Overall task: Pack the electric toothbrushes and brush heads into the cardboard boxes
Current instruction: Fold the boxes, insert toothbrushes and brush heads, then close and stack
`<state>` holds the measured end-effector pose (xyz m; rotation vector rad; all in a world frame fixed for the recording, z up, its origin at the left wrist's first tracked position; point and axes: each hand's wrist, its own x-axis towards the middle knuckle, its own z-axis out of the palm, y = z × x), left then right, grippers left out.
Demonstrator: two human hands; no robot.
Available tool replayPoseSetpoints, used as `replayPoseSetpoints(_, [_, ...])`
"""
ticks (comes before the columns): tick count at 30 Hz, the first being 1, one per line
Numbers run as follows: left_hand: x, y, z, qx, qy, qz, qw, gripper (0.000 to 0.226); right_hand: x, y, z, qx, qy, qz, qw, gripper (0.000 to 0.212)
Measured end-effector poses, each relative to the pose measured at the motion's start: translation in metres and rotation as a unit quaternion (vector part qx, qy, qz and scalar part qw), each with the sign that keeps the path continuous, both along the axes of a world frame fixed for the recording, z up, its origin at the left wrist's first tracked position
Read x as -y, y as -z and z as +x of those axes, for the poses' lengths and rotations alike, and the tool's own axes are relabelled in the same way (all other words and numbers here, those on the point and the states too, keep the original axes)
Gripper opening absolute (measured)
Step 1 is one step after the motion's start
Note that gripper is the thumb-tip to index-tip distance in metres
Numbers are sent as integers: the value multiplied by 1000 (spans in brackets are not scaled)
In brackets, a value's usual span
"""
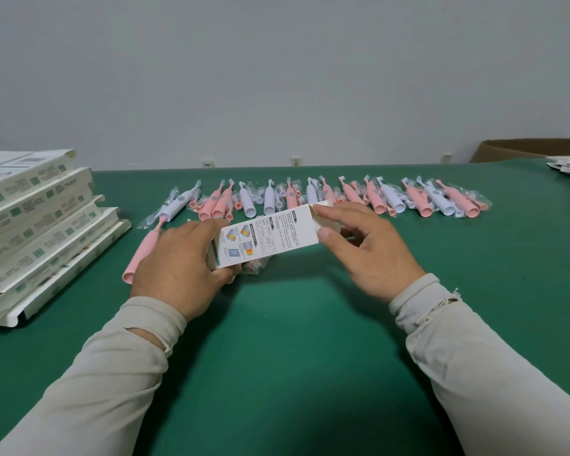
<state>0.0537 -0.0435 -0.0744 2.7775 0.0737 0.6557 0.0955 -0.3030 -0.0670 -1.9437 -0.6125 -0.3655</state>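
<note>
Green covering spans my surface [293,357] under a pale grey wall. Flat cartons [37,218] stack at its left edge. Mid-surface, I see left hand [178,264] and right hand [369,255] fingers clamped on a white box [270,236], its print unreadable. Pink and white toothbrushes [326,199] line the far edge.
</note>
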Motion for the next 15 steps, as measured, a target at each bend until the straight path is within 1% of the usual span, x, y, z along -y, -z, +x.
replayPoseSetpoints(4, [1,0,0,6,8,-4,1000,60,-10,3,-1,-49,-17,119,992,33])
replayPoseSetpoints(8, [1,0,0,4,13,-13,1000,59,-17,4,-4,-74,-44,171,982,42])
replayPoseSetpoints(12, [2,-1,0,12,3,-9,1000,59,-17,5,-2,-75,5,217,973,23])
replayPoseSetpoints(15, [2,-2,-2,19,-3,-17,1000,58,-17,4,2,-91,18,277,956,25])
